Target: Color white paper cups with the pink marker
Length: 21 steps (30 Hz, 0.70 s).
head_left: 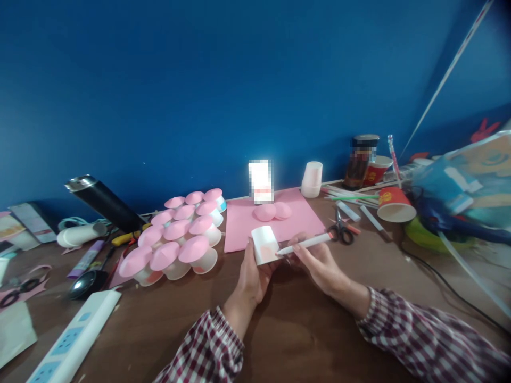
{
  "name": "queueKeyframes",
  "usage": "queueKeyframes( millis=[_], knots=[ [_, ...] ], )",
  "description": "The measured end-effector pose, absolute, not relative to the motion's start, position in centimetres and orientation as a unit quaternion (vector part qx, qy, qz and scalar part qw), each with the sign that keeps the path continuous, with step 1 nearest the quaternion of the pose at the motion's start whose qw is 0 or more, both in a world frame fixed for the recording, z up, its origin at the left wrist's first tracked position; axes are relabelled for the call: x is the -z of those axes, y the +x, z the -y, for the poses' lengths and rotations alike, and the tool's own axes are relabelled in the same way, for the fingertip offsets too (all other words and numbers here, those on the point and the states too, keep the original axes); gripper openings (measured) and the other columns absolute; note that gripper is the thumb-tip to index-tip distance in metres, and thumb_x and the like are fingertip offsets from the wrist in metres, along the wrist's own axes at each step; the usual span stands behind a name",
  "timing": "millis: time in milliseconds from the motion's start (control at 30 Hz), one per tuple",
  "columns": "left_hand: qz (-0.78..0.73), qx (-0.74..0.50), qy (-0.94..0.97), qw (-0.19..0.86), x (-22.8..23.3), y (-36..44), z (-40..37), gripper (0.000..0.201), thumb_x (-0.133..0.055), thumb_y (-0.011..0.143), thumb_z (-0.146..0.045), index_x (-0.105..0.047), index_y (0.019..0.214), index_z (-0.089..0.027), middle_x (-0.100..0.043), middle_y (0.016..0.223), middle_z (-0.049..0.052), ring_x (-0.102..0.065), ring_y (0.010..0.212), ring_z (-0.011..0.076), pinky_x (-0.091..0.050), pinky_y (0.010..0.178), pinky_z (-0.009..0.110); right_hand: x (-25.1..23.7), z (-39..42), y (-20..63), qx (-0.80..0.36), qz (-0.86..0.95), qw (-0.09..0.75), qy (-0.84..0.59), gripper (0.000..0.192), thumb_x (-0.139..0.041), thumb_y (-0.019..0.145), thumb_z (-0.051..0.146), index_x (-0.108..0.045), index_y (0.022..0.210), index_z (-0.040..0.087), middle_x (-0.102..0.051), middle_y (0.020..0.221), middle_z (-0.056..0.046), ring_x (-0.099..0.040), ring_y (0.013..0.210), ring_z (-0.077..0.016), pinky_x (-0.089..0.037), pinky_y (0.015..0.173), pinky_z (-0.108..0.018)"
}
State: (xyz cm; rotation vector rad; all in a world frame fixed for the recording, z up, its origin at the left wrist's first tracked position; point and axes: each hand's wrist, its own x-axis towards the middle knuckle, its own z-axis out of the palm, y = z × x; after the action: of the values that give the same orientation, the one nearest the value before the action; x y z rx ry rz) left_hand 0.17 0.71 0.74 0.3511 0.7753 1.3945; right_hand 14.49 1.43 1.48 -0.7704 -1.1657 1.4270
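My left hand (pixel 251 276) holds a small white paper cup (pixel 264 243) on its side, just above the brown table (pixel 295 324). A pinkish patch shows on the cup's wall. My right hand (pixel 317 260) grips a white marker pen (pixel 307 243), and its tip touches the cup's side. Behind the cup lies a pink paper sheet (pixel 239 231) with two pink paper discs (pixel 272 211) on it.
A cluster of several white cups with pink cone tops (pixel 178 239) stands left of the hands. Scissors (pixel 340 229), pens and a red paper cup (pixel 393 205) lie to the right. A white power strip (pixel 74 340) lies front left. A stack of white cups (pixel 312 179) stands behind.
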Motion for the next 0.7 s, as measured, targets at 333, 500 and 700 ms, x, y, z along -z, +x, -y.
queueKeyframes(
  millis=[333, 500, 700],
  knots=[
    [-0.340, -0.621, 0.164, 0.687, -0.7, 0.2, -0.7, 0.048, -0.046, 0.091, -0.052, -0.063, 0.101, -0.009, -0.071, 0.091, 0.014, -0.066, 0.082, 0.0240, -0.054, 0.078, 0.039, -1.1, -1.6, 14.6, -0.597, 0.508, 0.535, -0.314, 0.027, -0.068, 0.083, 0.044, -0.060, 0.084, 0.019, -0.057, 0.068, 0.002, -0.050, 0.058, -0.0095, -0.041, 0.052, -0.021],
    [-0.348, -0.612, 0.175, 0.688, -0.7, 0.3, -0.6, 0.045, -0.049, 0.089, -0.052, -0.063, 0.100, -0.010, -0.071, 0.089, 0.011, -0.065, 0.079, 0.0224, -0.053, 0.079, 0.038, -1.8, -1.5, 14.5, -0.567, 0.507, 0.555, -0.336, 0.030, -0.068, 0.083, 0.046, -0.060, 0.079, 0.017, -0.055, 0.064, 0.002, -0.048, 0.055, -0.0086, -0.041, 0.051, -0.020],
    [-0.346, -0.603, 0.173, 0.697, -0.7, 0.3, -0.6, 0.046, -0.050, 0.088, -0.053, -0.064, 0.097, -0.011, -0.071, 0.087, 0.010, -0.064, 0.073, 0.0198, -0.053, 0.079, 0.037, -2.0, -1.4, 14.4, -0.560, 0.507, 0.562, -0.337, 0.031, -0.068, 0.082, 0.046, -0.060, 0.077, 0.017, -0.055, 0.062, 0.002, -0.048, 0.054, -0.0083, -0.040, 0.050, -0.020]
  ],
)
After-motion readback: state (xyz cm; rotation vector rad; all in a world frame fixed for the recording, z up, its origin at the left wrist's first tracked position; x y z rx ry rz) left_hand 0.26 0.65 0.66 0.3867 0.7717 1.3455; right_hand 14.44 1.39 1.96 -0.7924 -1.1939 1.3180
